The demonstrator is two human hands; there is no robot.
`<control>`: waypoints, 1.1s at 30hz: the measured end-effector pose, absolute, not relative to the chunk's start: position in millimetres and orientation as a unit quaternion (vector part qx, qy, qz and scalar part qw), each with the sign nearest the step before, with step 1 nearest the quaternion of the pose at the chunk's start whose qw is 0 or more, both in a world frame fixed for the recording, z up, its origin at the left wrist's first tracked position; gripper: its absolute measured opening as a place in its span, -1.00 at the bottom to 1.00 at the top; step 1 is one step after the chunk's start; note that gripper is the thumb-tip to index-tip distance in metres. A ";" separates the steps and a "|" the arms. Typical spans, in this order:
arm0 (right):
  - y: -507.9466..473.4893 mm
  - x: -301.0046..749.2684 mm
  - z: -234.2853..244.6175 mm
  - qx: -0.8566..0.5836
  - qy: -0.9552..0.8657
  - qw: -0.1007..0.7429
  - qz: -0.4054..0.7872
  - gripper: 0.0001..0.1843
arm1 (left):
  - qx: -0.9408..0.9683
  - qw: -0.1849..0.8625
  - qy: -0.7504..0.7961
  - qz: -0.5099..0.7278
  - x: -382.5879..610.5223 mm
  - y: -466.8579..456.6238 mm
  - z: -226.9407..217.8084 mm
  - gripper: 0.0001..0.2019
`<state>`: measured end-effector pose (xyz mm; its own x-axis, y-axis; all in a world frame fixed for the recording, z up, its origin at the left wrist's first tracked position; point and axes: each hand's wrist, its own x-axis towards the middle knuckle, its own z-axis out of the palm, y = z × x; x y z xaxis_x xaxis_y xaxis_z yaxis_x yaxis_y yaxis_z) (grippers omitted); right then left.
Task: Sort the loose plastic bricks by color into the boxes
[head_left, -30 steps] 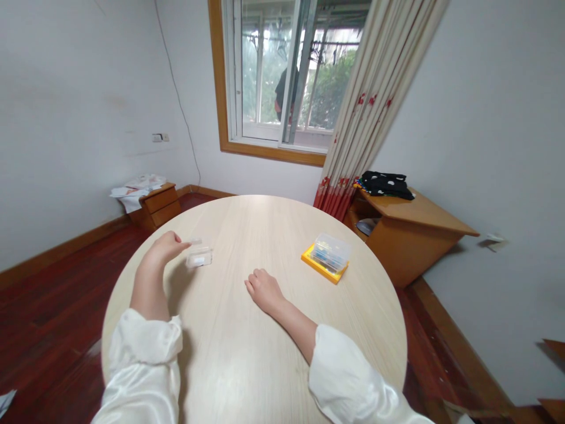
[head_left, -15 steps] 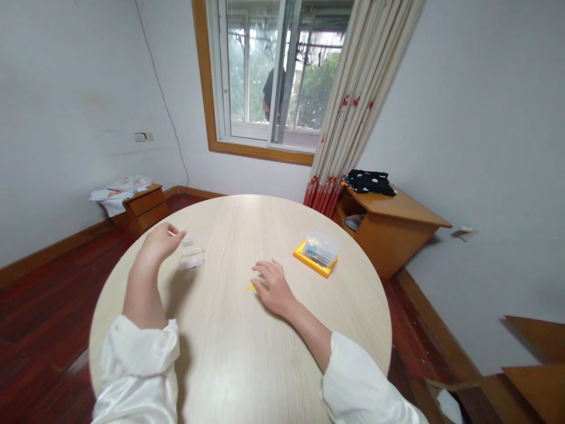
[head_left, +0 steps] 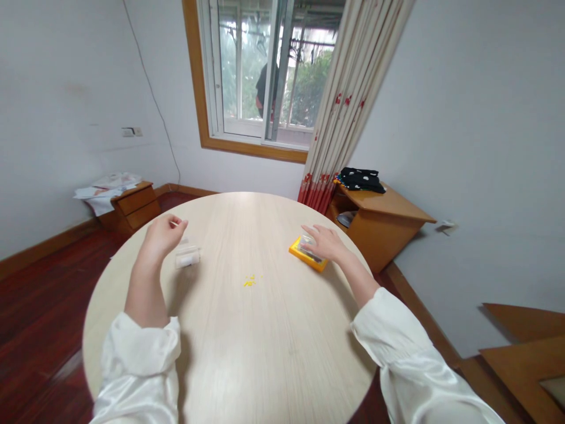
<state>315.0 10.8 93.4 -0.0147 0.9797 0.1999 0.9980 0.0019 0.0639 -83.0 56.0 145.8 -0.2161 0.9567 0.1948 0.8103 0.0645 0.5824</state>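
Note:
Raised over the left part of the table, my left hand point(head_left: 164, 237) has its thumb and fingertips pinched together. What lies between them, if anything, is too small to make out. Just to its right, a small clear plastic box point(head_left: 188, 258) with something whitish inside rests on the tabletop. My right hand point(head_left: 324, 242) is over a yellow case point(head_left: 304, 255) with a clear lid, fingers stretched out and covering much of the lid. Whether the fingertips touch the lid, I cannot tell. Several tiny yellow pieces point(head_left: 249, 281) lie loose between the two hands.
The round pale wooden table point(head_left: 242, 353) fills the middle. Behind it on the right stands a brown cabinet point(head_left: 388, 218) with folded black cloth point(head_left: 362, 179). A low drawer unit point(head_left: 136, 206) with papers stands at the left. A curtain point(head_left: 344, 106) hangs beside the window.
My right hand has moved from the yellow pieces rightward and away to the yellow case. My left hand stays pinched near the clear box. The view has shifted slightly.

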 end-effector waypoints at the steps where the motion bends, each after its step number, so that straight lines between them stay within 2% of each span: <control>1: 10.5 315.8 92.1 -0.698 -0.709 0.047 -0.094 -0.40 | 0.615 0.123 0.716 0.307 -83.8 57.0 144.9 -0.84; 4: 10.0 312.7 94.2 -0.692 -0.710 0.067 -0.112 -0.46 | 0.610 0.141 0.696 0.352 -80.2 60.5 142.3 -0.84; 7: 9.7 292.8 103.6 -0.672 -0.711 0.151 -0.138 -0.44 | 0.574 0.215 0.632 0.474 -57.4 57.4 143.9 -0.84; 10: 9.9 249.7 114.4 -0.601 -0.743 0.265 -0.130 -0.40 | 0.490 0.421 0.492 0.583 -18.1 41.2 150.6 -0.79; 11: 10.2 232.0 117.3 -0.566 -0.761 0.292 -0.122 -0.40 | 0.460 0.528 0.435 0.566 -5.0 34.1 152.9 -0.73; 13: 11.4 197.0 121.0 -0.502 -0.795 0.324 -0.110 -0.40 | 0.400 0.717 0.345 0.454 16.2 22.0 155.4 -0.56; 15: 13.2 169.3 121.8 -0.486 -0.794 0.351 -0.107 -0.42 | 0.343 0.808 0.280 0.389 27.8 16.2 154.2 -0.45; 19: 16.8 147.7 116.8 -0.480 -0.796 0.357 -0.091 -0.42 | 0.232 0.858 0.233 0.395 29.7 23.1 144.6 -0.53; 27: 19.1 154.1 106.4 -0.479 -0.826 0.279 -0.100 -0.38 | 0.073 0.889 0.172 0.418 37.0 34.2 127.4 -0.67; 33: 20.0 153.0 118.6 -0.485 -0.844 0.215 -0.075 -0.47 | 0.070 0.894 0.165 0.411 37.9 44.8 112.0 -0.72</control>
